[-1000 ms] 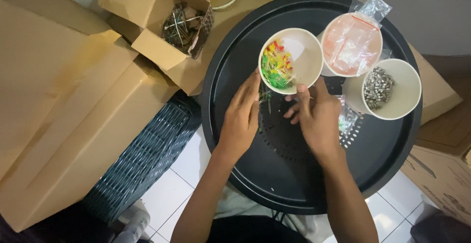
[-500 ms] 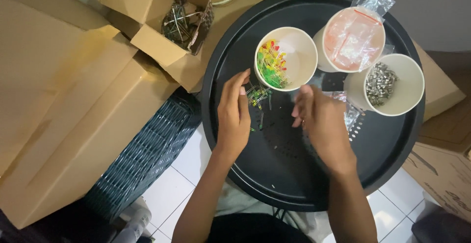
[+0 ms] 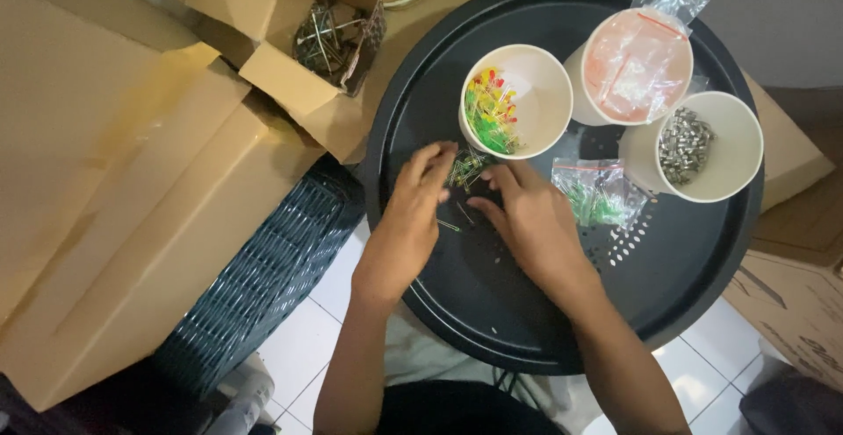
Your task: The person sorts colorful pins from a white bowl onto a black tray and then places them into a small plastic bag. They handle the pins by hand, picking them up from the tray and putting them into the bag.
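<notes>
The loose pile of small LEDs lies on the black round tray, just below the white cup of mixed LEDs and between the two hands. The parts show green and yellow heads on thin wire leads; one green part lies apart, nearer the left hand.

Left hand: fingers partly curled, tips touching the left edge of the pile. Whether a part is pinched between them cannot be told. Right hand: fingers loosely bent, palm down, tips at the right edge of the pile; no firm grip is visible.

Risks, as a judgement:
- The tray has a field of perforations near the right hand. A thin lead may drop into a hole if parts are swept that way.
- The cup of mixed LEDs stands just beside the fingertips. A knuckle may tip it and spill sorted and unsorted colours together.
- The leads are thin; pressing with the palm may bend them.
- The tray overhangs the tiled floor; a flicked part may roll off the rim.

Count:
- Cups: three, one with mixed LEDs, one with metal parts, one filled by a clear bag.
- Clear bags: two, the second holding green parts, flat on the tray.
- Trays: one.
- Cardboard boxes to the left: at least two, one open box with wire pieces.
- Loose LEDs: too small to count
</notes>
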